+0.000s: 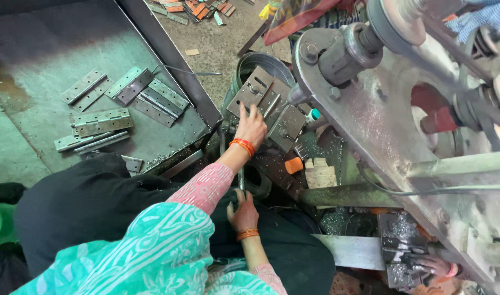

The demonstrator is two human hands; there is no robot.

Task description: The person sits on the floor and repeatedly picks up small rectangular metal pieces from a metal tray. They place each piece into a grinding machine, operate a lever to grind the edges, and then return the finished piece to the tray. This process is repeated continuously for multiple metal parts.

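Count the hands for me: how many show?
3. The left hand on the metal plate by the machine; right hand below it, on a thin rod; a co-worker's hand at lower right, partly hidden.

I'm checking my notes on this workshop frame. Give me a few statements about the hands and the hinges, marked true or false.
1. The left hand rests on metal plates at the machine. True.
2. The right hand holds an orange cap. False: it grips a thin metal lever; the orange cap lies apart.
3. Metal hinges lie on the dark tray. True.
4. Both wrists are bare. False: each wears orange bangles.
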